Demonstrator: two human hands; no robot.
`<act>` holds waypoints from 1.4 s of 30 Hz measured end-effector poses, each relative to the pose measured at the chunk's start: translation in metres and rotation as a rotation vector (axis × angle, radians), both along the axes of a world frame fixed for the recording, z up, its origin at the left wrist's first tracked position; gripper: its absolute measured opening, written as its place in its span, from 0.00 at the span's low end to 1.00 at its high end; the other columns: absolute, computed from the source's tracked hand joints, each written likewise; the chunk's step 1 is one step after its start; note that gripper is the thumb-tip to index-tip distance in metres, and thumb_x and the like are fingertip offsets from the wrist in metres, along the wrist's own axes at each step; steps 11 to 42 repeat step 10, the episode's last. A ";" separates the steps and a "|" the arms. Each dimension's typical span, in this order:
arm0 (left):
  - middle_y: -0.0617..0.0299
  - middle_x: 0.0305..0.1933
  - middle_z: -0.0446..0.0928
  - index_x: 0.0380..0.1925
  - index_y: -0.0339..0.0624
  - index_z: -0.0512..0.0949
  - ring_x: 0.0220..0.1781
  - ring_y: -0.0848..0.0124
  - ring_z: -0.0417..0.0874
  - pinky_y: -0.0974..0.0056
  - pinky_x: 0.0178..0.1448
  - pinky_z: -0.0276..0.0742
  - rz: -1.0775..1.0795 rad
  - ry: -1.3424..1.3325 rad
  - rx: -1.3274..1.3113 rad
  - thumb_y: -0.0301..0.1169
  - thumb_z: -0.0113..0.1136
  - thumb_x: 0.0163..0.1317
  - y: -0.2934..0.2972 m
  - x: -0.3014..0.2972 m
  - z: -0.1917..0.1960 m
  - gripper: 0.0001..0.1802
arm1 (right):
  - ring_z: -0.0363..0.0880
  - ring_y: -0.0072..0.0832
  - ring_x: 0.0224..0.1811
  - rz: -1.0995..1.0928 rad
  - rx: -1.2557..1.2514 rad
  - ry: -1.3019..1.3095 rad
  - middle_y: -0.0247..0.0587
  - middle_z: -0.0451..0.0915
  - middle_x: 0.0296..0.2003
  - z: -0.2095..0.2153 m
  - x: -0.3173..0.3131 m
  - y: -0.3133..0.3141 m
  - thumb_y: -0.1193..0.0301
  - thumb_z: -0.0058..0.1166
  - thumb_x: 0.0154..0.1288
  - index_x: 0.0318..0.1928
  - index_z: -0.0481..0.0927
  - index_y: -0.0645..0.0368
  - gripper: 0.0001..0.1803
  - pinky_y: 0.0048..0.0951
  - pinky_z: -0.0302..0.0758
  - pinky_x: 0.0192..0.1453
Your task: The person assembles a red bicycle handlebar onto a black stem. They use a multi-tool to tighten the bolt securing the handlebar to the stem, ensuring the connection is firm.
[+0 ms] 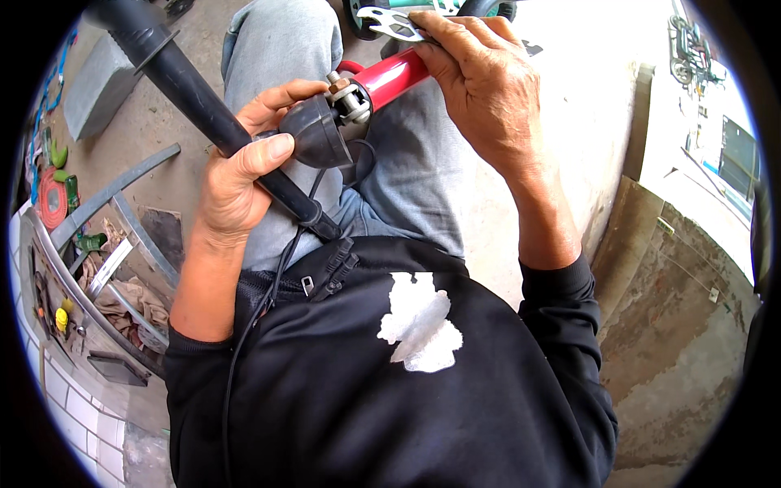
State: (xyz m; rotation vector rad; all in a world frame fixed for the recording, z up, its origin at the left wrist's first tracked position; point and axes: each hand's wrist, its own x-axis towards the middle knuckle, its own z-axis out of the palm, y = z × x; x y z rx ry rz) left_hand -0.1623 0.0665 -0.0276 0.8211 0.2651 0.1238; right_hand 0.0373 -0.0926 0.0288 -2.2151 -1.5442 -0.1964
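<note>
My left hand (244, 167) is wrapped round a long black tube (195, 89), which slants from the upper left down towards my waist. The left thumb lies by a black dome-shaped cup (316, 134) joined to the tube's side. Beyond the cup, a metal clamp with a bolt and nut (348, 98) sits at the end of a glossy red tube (394, 79). Above the red tube, my right hand (484, 81) is closed on a flat silver spanner with cut-out holes (392, 24). The right fingertips hide part of that spanner, and its head is apart from the nut.
The tubes lie over my knees in grey-blue jeans (285, 49). Thin black cables (285, 252) hang from them across my lap. A grey block (99, 88), a bent metal frame (114, 191) and cluttered tools are at left. A stained wall (683, 325) stands at right.
</note>
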 end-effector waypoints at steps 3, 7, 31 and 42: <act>0.45 0.60 0.76 0.63 0.25 0.67 0.60 0.64 0.79 0.64 0.70 0.69 0.055 0.017 -0.051 0.34 0.58 0.56 -0.006 0.000 0.000 0.35 | 0.79 0.41 0.37 0.006 0.005 0.087 0.44 0.83 0.37 0.008 -0.001 0.001 0.76 0.61 0.59 0.47 0.81 0.62 0.14 0.36 0.75 0.46; 0.45 0.61 0.75 0.64 0.26 0.66 0.62 0.64 0.78 0.63 0.71 0.68 0.049 -0.025 -0.123 0.35 0.59 0.56 -0.011 0.002 0.004 0.36 | 0.79 0.40 0.37 0.012 0.027 0.091 0.44 0.83 0.37 0.006 0.002 -0.006 0.75 0.60 0.60 0.48 0.81 0.62 0.15 0.36 0.74 0.47; 0.46 0.62 0.74 0.65 0.26 0.65 0.62 0.63 0.78 0.64 0.72 0.67 -0.039 0.066 -0.051 0.41 0.61 0.57 -0.011 0.009 0.012 0.40 | 0.79 0.40 0.37 -0.044 -0.027 0.085 0.45 0.83 0.37 0.001 0.004 -0.015 0.74 0.60 0.61 0.49 0.80 0.62 0.15 0.35 0.73 0.48; 0.46 0.62 0.74 0.65 0.26 0.65 0.62 0.63 0.78 0.64 0.72 0.67 -0.039 0.066 -0.051 0.41 0.61 0.57 -0.011 0.009 0.012 0.40 | 0.79 0.40 0.37 -0.044 -0.027 0.085 0.45 0.83 0.37 0.001 0.004 -0.015 0.74 0.60 0.61 0.49 0.80 0.62 0.15 0.35 0.73 0.48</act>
